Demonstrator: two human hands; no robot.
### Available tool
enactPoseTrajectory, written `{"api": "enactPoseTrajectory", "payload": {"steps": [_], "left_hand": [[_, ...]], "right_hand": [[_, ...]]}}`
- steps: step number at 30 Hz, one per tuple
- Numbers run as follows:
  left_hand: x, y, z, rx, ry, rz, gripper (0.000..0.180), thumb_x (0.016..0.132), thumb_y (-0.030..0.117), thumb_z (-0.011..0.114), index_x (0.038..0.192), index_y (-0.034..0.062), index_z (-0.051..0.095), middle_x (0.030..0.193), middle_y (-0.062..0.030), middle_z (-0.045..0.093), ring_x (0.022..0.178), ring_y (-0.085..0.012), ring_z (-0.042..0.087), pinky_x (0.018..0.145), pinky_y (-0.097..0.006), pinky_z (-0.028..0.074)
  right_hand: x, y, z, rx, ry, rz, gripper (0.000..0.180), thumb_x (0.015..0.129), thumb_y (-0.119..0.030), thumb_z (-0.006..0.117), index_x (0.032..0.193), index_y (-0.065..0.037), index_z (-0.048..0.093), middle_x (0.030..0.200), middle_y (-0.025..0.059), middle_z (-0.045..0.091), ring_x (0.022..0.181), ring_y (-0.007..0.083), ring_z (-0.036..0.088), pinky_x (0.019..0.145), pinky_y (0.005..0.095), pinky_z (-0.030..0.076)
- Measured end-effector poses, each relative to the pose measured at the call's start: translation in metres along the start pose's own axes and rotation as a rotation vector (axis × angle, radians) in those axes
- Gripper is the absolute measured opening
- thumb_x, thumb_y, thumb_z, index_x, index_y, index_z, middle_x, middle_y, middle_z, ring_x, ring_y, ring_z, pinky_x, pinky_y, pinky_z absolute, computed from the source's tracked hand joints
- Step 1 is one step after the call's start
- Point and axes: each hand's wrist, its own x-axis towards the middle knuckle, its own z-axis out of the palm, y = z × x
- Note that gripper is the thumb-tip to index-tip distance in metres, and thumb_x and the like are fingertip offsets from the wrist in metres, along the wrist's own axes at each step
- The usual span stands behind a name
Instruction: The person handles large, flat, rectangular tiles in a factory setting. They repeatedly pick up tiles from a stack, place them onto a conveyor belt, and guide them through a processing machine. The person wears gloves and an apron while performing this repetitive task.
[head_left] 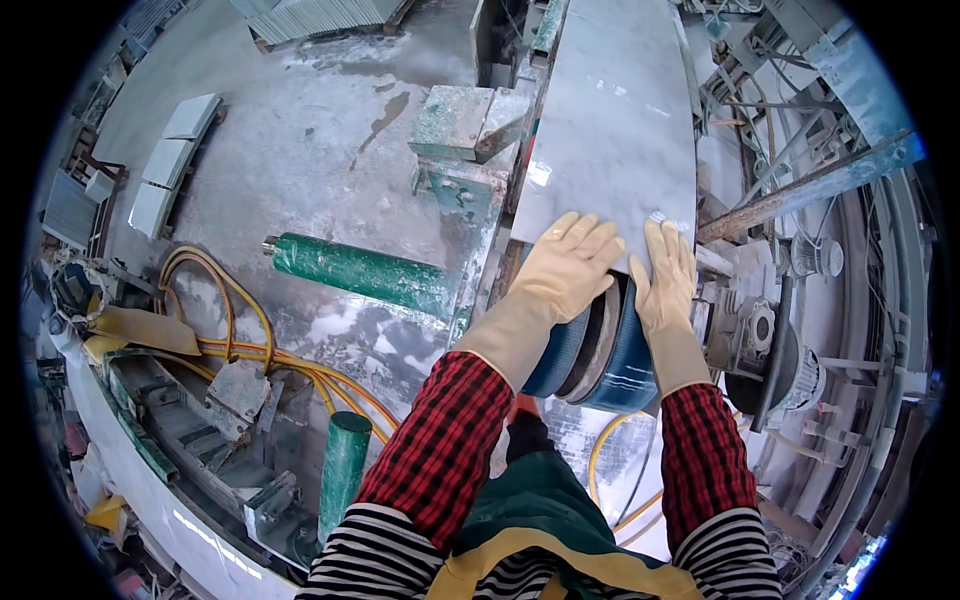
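While both gloved hands, left hand (572,262) and right hand (668,272), lie flat and released, they press the smooth marble slab (612,120).

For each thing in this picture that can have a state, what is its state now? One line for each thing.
Left hand: gloved, flat, palm down on the slab's near end.
Right hand: gloved, flat on the slab's near edge, fingers spread.
Stone slab: lying flat on the machine, glossy.
Blue roller: under the slab's near end; turning or not, cannot tell.
Green cylinder: lying on its side, dusty.
Yellow hoses: looped on the floor.
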Motion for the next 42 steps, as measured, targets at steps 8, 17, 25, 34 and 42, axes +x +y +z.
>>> {"api": "enactPoseTrajectory", "payload": {"steps": [8,17,25,34,42], "left_hand": [[-0.066,0.003,-0.059,0.224,-0.085,-0.591,0.071,0.096,0.036,0.069,0.153,0.0013,0.044,0.157,-0.0231,0.047,0.148,-0.0408,0.04,0.125,-0.049,0.027],[-0.252,0.03,-0.087,0.316,-0.065,-0.735,0.066,0.096,0.025,0.069,0.152,0.0,0.045,0.157,-0.0252,0.045,0.145,-0.0486,0.038,0.123,-0.055,0.028],[-0.354,0.14,-0.113,0.328,-0.18,-0.878,0.064,0.095,0.023,0.071,0.151,0.0008,0.048,0.154,-0.0256,0.048,0.143,-0.0489,0.041,0.122,-0.056,0.031],[-0.362,0.193,-0.14,0.383,-0.123,-0.875,0.06,0.094,0.015,0.069,0.149,0.0003,0.05,0.149,-0.025,0.053,0.138,-0.0496,0.046,0.119,-0.057,0.033],[-0.379,0.226,-0.149,0.399,-0.156,-1.004,0.058,0.095,0.014,0.068,0.149,0.0009,0.051,0.15,-0.0236,0.053,0.139,-0.0465,0.046,0.119,-0.057,0.033]], "right_hand": [[0.006,0.003,0.002,-0.004,-0.028,0.061,0.057,0.093,-0.031,0.072,0.145,-0.013,0.058,0.149,0.0199,0.054,0.136,0.0446,0.05,0.116,0.0518,0.037],[0.007,0.008,0.004,-0.051,0.01,0.045,0.056,0.093,-0.034,0.071,0.144,-0.014,0.059,0.147,0.0185,0.056,0.129,0.0424,0.053,0.113,0.0511,0.04],[0.006,0.012,0.019,-0.069,0.03,0.071,0.058,0.096,-0.043,0.067,0.146,-0.016,0.057,0.149,0.0159,0.055,0.134,0.0412,0.05,0.117,0.0503,0.035],[0.056,-0.095,-0.001,0.19,-0.364,-0.005,0.057,0.1,-0.042,0.054,0.142,-0.003,0.054,0.152,0.0208,0.048,0.147,0.0374,0.038,0.125,0.049,0.024],[0.051,-0.1,0.041,0.241,-0.434,-0.112,0.075,0.104,-0.053,0.047,0.165,-0.012,0.032,0.173,0.0127,0.025,0.161,0.0281,0.019,0.132,0.0399,0.01]]}}
